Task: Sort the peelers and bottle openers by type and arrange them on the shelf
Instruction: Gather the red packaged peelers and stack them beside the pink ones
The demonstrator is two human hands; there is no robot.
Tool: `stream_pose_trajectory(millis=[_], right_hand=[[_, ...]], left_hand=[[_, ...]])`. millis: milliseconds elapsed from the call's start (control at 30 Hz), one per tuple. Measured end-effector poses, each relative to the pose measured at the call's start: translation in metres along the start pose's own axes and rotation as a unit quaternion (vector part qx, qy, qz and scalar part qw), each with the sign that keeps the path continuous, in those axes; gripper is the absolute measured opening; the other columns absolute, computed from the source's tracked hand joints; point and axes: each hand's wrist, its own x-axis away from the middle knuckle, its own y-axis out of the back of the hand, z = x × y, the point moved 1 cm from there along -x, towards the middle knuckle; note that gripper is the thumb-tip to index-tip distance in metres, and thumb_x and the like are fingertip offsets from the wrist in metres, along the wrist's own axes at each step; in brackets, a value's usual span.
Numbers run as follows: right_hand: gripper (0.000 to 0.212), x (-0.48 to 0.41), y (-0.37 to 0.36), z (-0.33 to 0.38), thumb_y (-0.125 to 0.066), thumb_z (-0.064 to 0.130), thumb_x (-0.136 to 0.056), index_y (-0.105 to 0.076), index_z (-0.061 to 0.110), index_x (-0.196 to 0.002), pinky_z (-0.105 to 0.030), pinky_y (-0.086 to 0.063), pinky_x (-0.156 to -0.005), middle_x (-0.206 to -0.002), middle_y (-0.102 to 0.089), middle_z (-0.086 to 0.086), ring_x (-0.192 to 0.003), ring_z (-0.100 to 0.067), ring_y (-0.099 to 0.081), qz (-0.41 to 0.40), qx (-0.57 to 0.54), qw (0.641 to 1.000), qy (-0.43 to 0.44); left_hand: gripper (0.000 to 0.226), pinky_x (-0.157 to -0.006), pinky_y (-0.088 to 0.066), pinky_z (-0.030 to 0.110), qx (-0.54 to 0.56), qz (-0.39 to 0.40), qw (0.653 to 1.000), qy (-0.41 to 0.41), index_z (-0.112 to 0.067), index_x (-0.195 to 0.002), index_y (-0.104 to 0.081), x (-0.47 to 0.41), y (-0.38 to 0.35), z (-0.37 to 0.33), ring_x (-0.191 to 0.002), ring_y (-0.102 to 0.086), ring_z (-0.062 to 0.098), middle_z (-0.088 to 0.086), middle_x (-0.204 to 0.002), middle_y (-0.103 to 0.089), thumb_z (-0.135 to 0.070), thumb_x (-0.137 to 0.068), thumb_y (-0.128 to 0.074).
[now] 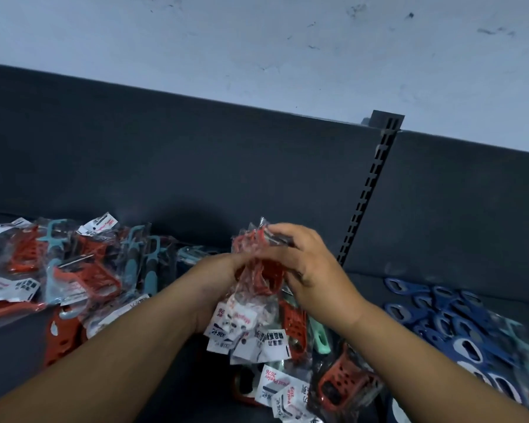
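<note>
Red peelers (257,264) in clear bags, held as one bunch between left hand (217,282) and right hand (312,270), both curled tight round it, above the shelf (364,282). Another heap (83,273) of red and teal ones to the left, more underneath. Blue openers (458,325) piled right. Too jumbled to count.

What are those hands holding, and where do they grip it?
A bunch of bagged red peelers: the left hand grips its middle, the right hand its upper end.
</note>
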Motion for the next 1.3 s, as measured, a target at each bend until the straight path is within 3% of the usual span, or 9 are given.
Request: stream_pose_trajectory(millis=[133,333,467,567,667,800,967,1167,1300], right_hand=[[0.066,0.010,-0.005,0.000,-0.052,-0.014,-0.076,-0.062,0.029,-0.125,-0.017,-0.027,-0.110,-0.136,-0.051,0.009,-0.130,-0.013,-0.040,0.018,-0.019,0.999,-0.025],[0.093,0.016,-0.002,0.006,-0.060,0.002,-0.087,-0.010,0.060,-0.139,-0.016,-0.030,-0.110,-0.142,-0.040,0.019,-0.130,0.005,-0.037,0.069,-0.085,0.981,-0.162],[0.071,0.022,0.005,0.000,-0.066,0.014,-0.087,-0.030,0.039,-0.143,-0.023,-0.037,-0.108,-0.136,-0.044,0.017,-0.121,0.002,-0.044,0.001,-0.080,0.954,-0.289],[0.044,0.025,0.011,0.005,-0.065,0.036,-0.088,-0.047,0.026,-0.126,-0.033,-0.053,-0.085,-0.114,-0.063,0.003,-0.093,-0.011,-0.062,0.107,-0.014,0.921,-0.375],[0.077,0.030,0.009,0.018,-0.060,0.063,-0.080,-0.032,0.021,-0.139,-0.033,-0.050,-0.088,-0.128,-0.057,-0.002,-0.105,-0.020,-0.058,0.254,0.015,0.868,-0.427],[0.091,0.027,0.005,0.031,-0.062,0.061,-0.080,-0.015,0.023,-0.148,-0.032,-0.047,-0.090,-0.131,-0.052,-0.002,-0.111,-0.022,-0.054,0.296,0.017,0.845,-0.445],[0.066,0.029,0.002,0.024,-0.070,0.040,-0.076,-0.035,0.022,-0.129,-0.030,-0.053,-0.059,-0.091,-0.062,0.002,-0.074,-0.013,-0.064,0.226,-0.073,0.835,-0.496],[0.033,0.025,0.036,0.013,-0.075,0.029,-0.076,-0.048,0.020,-0.092,-0.042,-0.056,-0.066,-0.078,-0.068,-0.001,-0.061,-0.017,-0.067,-0.002,-0.255,0.851,-0.459],[0.030,0.021,0.051,0.026,-0.074,0.031,-0.079,-0.053,0.014,-0.090,-0.027,-0.044,-0.054,-0.066,-0.055,0.006,-0.054,-0.009,-0.052,-0.034,-0.302,0.871,-0.385]], left_hand=[[0.057,-0.083,-0.056,0.041,0.028,0.061,0.998,0.012,-0.004,-0.109,-0.069,0.002,-0.002,0.001,-0.095,-0.069,0.035,0.021,-0.106,-0.070,-0.055,-0.089,-0.051],[0.029,-0.073,-0.058,0.041,-0.013,0.025,1.000,-0.009,-0.002,-0.109,-0.063,0.004,-0.002,0.006,-0.075,-0.070,0.033,0.022,-0.093,-0.072,-0.001,-0.080,-0.065],[0.029,-0.061,-0.059,0.037,-0.006,-0.014,1.000,-0.011,-0.001,-0.110,-0.057,0.003,0.001,0.007,-0.065,-0.069,0.029,0.019,-0.080,-0.071,0.001,-0.082,-0.062],[0.025,-0.053,-0.056,0.034,0.015,-0.030,0.999,-0.014,-0.002,-0.107,-0.056,0.003,0.005,0.007,-0.060,-0.069,0.028,0.019,-0.075,-0.071,0.002,-0.083,-0.060],[0.022,-0.057,-0.056,0.035,0.026,-0.032,0.999,-0.021,-0.003,-0.106,-0.056,0.002,0.009,0.007,-0.061,-0.070,0.029,0.017,-0.073,-0.072,0.000,-0.084,-0.059],[0.025,-0.060,-0.055,0.035,0.012,-0.031,0.999,-0.020,-0.001,-0.108,-0.057,0.005,0.008,0.007,-0.063,-0.070,0.028,0.016,-0.074,-0.073,-0.001,-0.083,-0.060],[0.031,-0.055,-0.056,0.032,0.007,-0.035,0.999,-0.021,0.001,-0.113,-0.056,0.007,0.008,0.009,-0.065,-0.071,0.028,0.019,-0.080,-0.073,0.000,-0.082,-0.061],[0.029,-0.062,-0.055,0.035,-0.006,-0.040,0.999,-0.032,-0.002,-0.109,-0.057,0.007,0.003,0.007,-0.066,-0.071,0.028,0.017,-0.078,-0.073,-0.001,-0.081,-0.064],[0.033,-0.072,-0.057,0.043,-0.021,-0.017,0.999,-0.044,-0.007,-0.113,-0.058,0.009,-0.019,0.004,-0.080,-0.072,0.034,0.019,-0.090,-0.074,-0.006,-0.081,-0.067]])
